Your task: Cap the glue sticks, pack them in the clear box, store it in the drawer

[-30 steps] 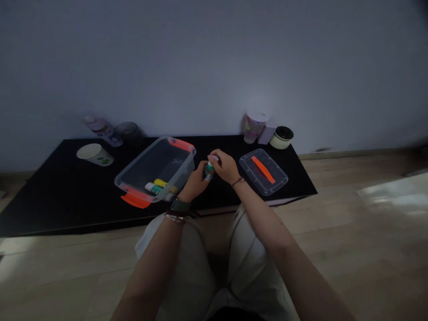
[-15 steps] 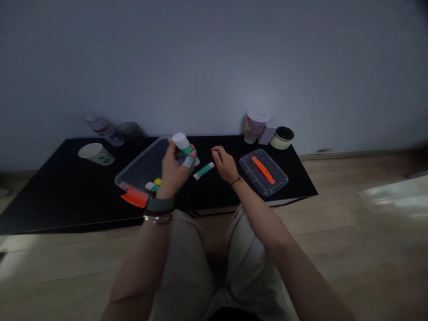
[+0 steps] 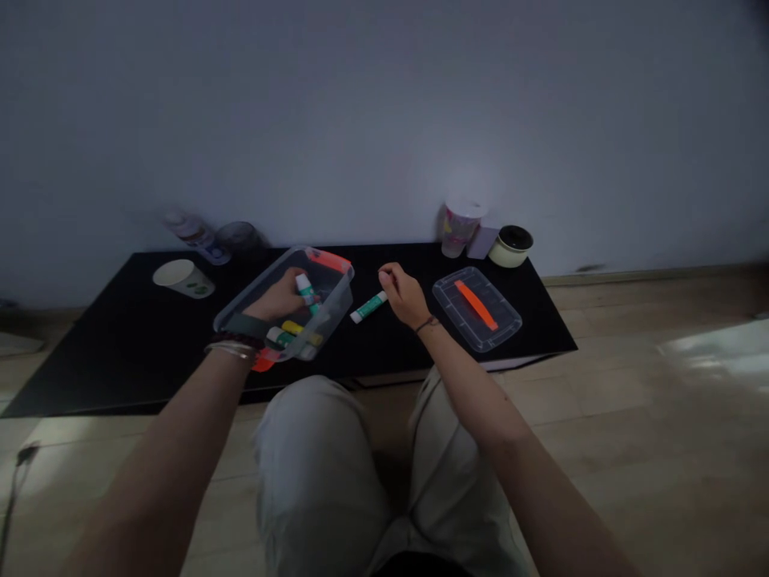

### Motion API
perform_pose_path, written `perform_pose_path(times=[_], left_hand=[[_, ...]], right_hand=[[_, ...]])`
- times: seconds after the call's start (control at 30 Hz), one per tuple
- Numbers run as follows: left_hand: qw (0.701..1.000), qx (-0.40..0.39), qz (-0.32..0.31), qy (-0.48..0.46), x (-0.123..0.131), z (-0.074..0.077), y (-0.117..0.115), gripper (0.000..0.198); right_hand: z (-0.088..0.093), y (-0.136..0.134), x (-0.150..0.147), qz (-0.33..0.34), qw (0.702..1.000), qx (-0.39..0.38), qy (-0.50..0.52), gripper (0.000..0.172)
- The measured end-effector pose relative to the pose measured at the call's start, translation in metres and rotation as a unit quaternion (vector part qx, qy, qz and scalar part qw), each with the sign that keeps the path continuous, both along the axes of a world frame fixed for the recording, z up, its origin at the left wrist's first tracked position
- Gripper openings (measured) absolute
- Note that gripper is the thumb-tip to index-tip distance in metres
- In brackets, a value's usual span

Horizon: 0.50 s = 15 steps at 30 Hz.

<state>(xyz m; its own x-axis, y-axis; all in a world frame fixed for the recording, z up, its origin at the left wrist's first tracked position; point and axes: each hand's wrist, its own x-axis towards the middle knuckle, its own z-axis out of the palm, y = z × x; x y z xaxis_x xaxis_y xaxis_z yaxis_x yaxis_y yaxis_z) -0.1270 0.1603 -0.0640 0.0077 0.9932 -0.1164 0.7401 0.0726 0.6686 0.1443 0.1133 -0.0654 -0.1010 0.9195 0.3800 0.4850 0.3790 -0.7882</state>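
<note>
Inside the clear plastic box [image 3: 344, 298] with orange clips, my left hand [image 3: 279, 295] is closed around a green-and-white glue stick [image 3: 308, 293], its white cap tilted up. Near the box's front wall lie a yellow glue stick [image 3: 300, 331] and another green-and-white one [image 3: 279, 336]. My right hand [image 3: 405, 295] rests loosely curled at the table, with nothing visible in its fingers. Beside it, one more green glue stick [image 3: 368, 307] lies on the black table, its far end close to the hand; whether they touch I cannot tell.
To the right lies the clear lid [image 3: 505, 320] with an orange handle. Behind it stand a patterned plastic cup [image 3: 460, 228], a pale box [image 3: 482, 240] and a cream pot [image 3: 509, 248]. At left are a paper cup [image 3: 186, 279], a bottle [image 3: 198, 238] and a dark bowl [image 3: 239, 238].
My left hand has moved left and down into the box, carrying the glue stick from above the box's right side. My right hand has stayed in place.
</note>
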Motion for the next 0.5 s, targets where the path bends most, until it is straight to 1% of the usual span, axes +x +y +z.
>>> perform_pose_path(times=[0.07,0.1,0.17,0.3,0.43,0.5], left_hand=[[0.995,-0.103,0.001,0.004,0.004,-0.003,-0.002,0.046],[0.990,-0.138,-0.003,0.018,0.006,-0.003,-0.002,0.044],[0.983,-0.169,-0.020,0.070,0.007,-0.002,-0.002,0.042],[0.968,-0.186,-0.050,0.163,0.003,-0.001,0.006,0.037],[0.952,-0.181,-0.062,0.240,0.000,0.000,0.015,0.016],[0.949,-0.180,-0.066,0.252,-0.001,0.000,0.017,0.014]], right_hand=[[-0.001,0.000,0.000,0.002,1.000,-0.001,-0.003,0.028],[-0.001,0.001,0.000,0.002,1.000,-0.002,-0.005,0.028],[-0.003,0.001,0.000,0.004,1.000,-0.003,-0.006,0.029],[-0.004,0.002,0.000,0.009,1.000,-0.007,-0.013,0.030],[-0.002,0.002,0.000,0.009,1.000,-0.018,-0.022,0.028],[-0.001,0.002,0.001,0.008,0.999,-0.024,-0.026,0.028]])
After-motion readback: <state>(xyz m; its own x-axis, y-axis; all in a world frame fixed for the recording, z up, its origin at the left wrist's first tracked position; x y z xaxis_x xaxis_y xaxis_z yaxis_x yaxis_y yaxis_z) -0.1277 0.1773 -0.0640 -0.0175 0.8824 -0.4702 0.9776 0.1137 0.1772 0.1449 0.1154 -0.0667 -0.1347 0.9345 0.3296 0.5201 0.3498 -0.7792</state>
